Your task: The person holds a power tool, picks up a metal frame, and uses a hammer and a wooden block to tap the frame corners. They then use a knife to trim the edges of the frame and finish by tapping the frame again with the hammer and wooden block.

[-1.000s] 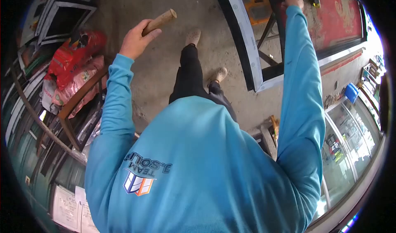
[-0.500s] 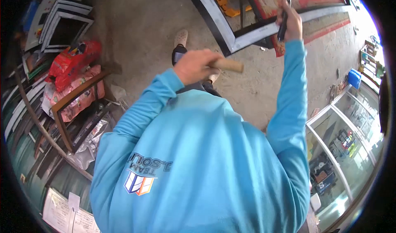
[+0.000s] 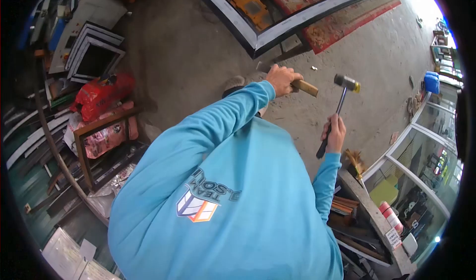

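My left hand (image 3: 283,80) is closed around a short wooden piece (image 3: 305,88), whose squared end points right; its other end is hidden by my fingers. It is just in front of the corner of a black-and-white frame (image 3: 317,14), apart from it. My right hand (image 3: 335,132) grips the black handle of a mallet (image 3: 340,103). The mallet's shaft is metal, and its head has one dark face and one yellow face. That head is raised to the right of the wooden piece, not touching it. The frame lies over a red, worn surface (image 3: 325,32).
Several small frames (image 3: 94,57) lean at the left, near red bags (image 3: 106,96) and a brown wooden frame (image 3: 82,153). A glass-topped case (image 3: 421,156) stands at the right, with stacked strips (image 3: 344,205) beside it. A blue container (image 3: 432,82) sits farther off.
The mallet has come back from over the frame toward my body, its head now in full view. My left hand has moved right with the wooden piece. The whole view has shifted.
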Motion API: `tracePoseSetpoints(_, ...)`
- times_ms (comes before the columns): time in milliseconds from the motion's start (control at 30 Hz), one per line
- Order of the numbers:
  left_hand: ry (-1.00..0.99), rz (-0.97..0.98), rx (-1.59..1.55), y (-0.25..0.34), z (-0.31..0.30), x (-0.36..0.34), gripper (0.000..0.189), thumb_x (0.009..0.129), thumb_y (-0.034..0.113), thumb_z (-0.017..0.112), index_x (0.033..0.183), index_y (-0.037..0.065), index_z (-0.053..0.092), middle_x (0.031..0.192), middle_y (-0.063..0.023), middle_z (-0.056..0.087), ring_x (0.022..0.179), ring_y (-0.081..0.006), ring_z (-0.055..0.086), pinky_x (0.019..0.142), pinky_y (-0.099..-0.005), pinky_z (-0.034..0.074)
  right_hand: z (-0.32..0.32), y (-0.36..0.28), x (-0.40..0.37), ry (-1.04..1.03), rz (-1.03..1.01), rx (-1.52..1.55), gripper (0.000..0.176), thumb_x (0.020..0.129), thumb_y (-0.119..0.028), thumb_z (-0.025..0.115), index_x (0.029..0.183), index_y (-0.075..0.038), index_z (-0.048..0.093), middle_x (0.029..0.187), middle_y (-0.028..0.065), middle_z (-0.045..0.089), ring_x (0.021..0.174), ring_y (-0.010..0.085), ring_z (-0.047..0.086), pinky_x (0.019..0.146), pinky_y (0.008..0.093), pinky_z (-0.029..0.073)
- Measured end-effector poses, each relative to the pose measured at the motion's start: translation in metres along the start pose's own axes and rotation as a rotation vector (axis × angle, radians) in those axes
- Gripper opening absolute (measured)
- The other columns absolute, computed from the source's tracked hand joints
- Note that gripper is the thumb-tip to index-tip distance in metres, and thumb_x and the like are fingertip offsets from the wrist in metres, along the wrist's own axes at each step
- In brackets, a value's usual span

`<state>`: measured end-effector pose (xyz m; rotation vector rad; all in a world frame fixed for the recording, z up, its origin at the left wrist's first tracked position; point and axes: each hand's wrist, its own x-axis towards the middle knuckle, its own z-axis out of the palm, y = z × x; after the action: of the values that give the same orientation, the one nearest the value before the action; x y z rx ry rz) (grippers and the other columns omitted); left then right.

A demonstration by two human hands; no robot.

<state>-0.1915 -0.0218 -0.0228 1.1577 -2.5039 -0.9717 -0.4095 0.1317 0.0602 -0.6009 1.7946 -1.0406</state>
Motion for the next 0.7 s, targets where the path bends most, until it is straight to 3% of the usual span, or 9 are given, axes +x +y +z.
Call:
tracePoseSetpoints(300,0.019,-0.123,-0.058,-0.024,0.001,0.025,0.040,0.082,0.034,0.073,0.119,0.024,0.063,0.106,-0.0054,0.065,0.104,-0.0254,0.061,0.088,-0.0432,0.038,-0.023,0.067,-0.062,0.072,0.172,0.085,0.034,0.100,-0.038,0.052,0.085,-0.007,0.054,0.060,0.0012,0.050,0.041,0.0099,0.045,0.035,0.0253,0.036)
tracePoseSetpoints(700,0.072,-0.136,-0.195,-0.039,0.003,0.029,0.040,0.077,0.033,0.078,0.114,0.022,0.067,0.106,-0.0049,0.067,0.103,-0.0246,0.061,0.092,-0.0400,0.036,0.012,0.040,-0.049,0.013,0.178,0.134,0.031,0.100,-0.034,0.053,0.086,-0.006,0.054,0.063,0.0018,0.051,0.045,0.0112,0.047,0.039,0.0253,0.038)
